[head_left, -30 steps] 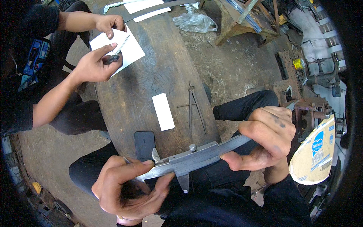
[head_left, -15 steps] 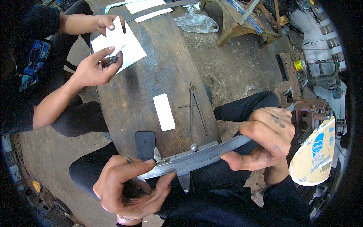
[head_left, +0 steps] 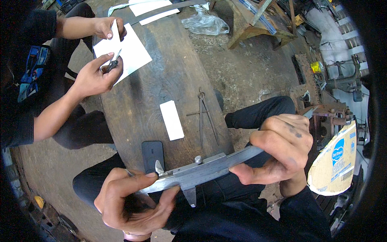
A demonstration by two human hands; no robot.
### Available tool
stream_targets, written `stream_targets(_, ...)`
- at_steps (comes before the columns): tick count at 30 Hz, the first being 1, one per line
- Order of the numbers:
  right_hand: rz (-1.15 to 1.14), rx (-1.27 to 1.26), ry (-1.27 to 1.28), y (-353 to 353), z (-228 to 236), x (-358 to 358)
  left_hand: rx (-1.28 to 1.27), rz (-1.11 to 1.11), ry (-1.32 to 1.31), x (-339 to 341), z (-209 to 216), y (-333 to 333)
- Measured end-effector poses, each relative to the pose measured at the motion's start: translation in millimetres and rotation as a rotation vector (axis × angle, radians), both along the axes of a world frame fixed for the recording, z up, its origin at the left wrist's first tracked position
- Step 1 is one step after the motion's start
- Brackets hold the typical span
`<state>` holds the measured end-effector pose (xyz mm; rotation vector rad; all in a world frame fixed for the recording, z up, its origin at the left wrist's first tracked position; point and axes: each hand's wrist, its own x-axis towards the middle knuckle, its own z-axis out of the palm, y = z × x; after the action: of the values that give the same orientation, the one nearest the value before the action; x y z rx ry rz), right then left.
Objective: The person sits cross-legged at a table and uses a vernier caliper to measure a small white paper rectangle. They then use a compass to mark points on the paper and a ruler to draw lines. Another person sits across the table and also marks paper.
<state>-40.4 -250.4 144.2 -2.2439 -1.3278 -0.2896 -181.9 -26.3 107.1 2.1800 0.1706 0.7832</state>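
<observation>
We note one container, a clear plastic bag (head_left: 205, 24), crumpled on the floor (head_left: 242, 72) just beyond the far right corner of the bench (head_left: 141, 97); its contents, if any, we cannot make out. Compared with half a second earlier, the white paper strip (head_left: 115, 36) in the co-worker's grasp has turned from its broad face to a narrow profile. The co-worker's far hand (head_left: 104, 28) pinches its upper end; the near hand (head_left: 94, 76) grips a slim, dark-handled tool (head_left: 110, 66), its tip beside the strip, above a white sheet (head_left: 137, 50) at the bench's left edge. Between the two moments, our own hold is unchanged.

We hold a steel vernier caliper (head_left: 209, 167) crosswise above the near end of the bench, its long jaw pointing toward our lap. Our left hand (head_left: 115, 197) is half curled, pinching the left end of the caliper between one digit above and one below. Our right hand (head_left: 284, 145) has its fingers folded over the beam, the thumb pressed against the near side. On the bench we find a black phone (head_left: 152, 154) by the near left corner, a white card (head_left: 172, 120) farther in, and a pair of dividers (head_left: 200, 121), legs slightly spread, near the right edge.
</observation>
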Motion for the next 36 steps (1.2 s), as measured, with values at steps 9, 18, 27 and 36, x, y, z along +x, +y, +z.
stream_targets(9, 0.010, 0.053, -0.026, 0.9, -6.4, 1.3, -0.006, 0.003, 0.002, -0.3, 0.9, -0.2)
stream_targets(18, 0.005, 0.050, -0.038, 1.1, -6.1, 0.7, 0.013, -0.001, -0.026, 1.3, 1.0, -1.0)
stream_targets(27, 0.007, -0.005, 0.002, -0.5, 1.3, 0.1, 0.054, -0.029, -0.020, 0.9, 3.8, 1.7)
stream_targets(36, 0.012, 0.048, -0.028, 1.2, -5.0, 1.2, -0.006, -0.002, 0.006, -1.9, 2.3, 0.4)
